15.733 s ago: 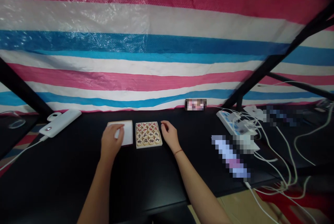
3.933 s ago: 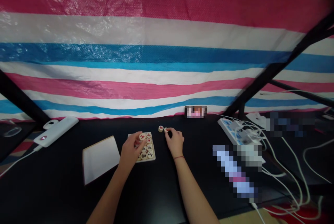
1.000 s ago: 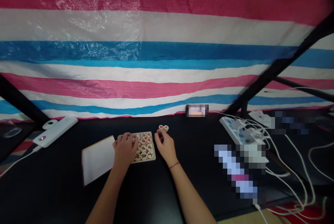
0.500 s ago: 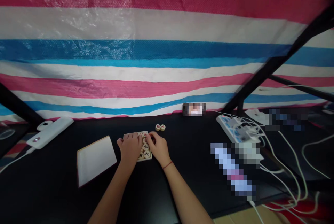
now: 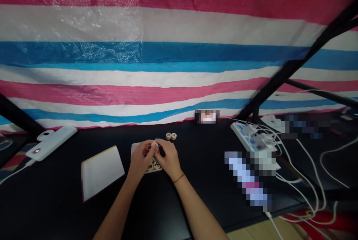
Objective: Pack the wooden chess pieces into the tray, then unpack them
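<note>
My left hand (image 5: pixel 141 158) and my right hand (image 5: pixel 169 158) meet over a shallow white box (image 5: pixel 135 147) of round Chinese chess pieces. Between their fingertips a pale chess piece (image 5: pixel 154 144) with red marking is tilted up, pinched from both sides. More pieces with black characters, among them a chess piece (image 5: pixel 156 165), lie in the near right part of the box. My hands hide most of the box's inside. Beyond the box, two red-marked chess pieces (image 5: pixel 171 136) sit side by side on the black table (image 5: pixel 156 202).
A white-surfaced box lid (image 5: pixel 103 173) lies left of the box. Farther left is a long white device (image 5: pixel 52 143) with a cable. On the right are a power strip (image 5: pixel 243 135) with tangled white cables and a blurred-out phone-like object (image 5: pixel 247 180). A striped sheet (image 5: pixel 167 57) hangs behind.
My left hand has drawn back from flat over the box, its fingers curling toward my right hand. A chess piece is now lifted and tilted between both hands.
</note>
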{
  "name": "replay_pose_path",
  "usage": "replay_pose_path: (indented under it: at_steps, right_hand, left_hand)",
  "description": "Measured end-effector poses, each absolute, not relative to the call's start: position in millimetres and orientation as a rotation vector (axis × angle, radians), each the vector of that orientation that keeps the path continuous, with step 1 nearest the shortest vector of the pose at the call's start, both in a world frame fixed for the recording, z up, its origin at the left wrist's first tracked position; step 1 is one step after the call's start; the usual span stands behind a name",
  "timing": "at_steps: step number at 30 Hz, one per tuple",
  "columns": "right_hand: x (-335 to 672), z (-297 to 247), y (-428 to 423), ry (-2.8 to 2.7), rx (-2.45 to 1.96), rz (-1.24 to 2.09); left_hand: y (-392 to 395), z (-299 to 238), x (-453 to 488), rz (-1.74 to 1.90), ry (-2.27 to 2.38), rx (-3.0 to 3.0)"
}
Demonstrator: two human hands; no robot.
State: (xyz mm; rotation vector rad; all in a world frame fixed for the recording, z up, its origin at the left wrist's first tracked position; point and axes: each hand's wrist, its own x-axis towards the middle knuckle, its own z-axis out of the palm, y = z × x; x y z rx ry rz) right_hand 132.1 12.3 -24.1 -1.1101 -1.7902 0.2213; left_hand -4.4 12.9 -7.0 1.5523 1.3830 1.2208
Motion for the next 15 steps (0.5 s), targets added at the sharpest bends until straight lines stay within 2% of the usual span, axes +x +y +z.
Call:
replay_pose_path:
  at_steps: [5,10,15]
  right_hand:
    - [144.2,-25.7,20.4,-1.704,-1.179,0.116]
    - [187.7,-40.4,37.6,-1.361,-1.525,-0.012]
    - [206.2,-53.5,44.7,-1.327,-1.88,0.112]
  left_hand:
    - [12.2,-8.1,-8.7,1.277,1.347,1.283]
    - [14.8,-14.7,-17.0,1.372,1.401,1.128]
    - [14.7,-15.6,-20.5,1.345,1.467,1.102]
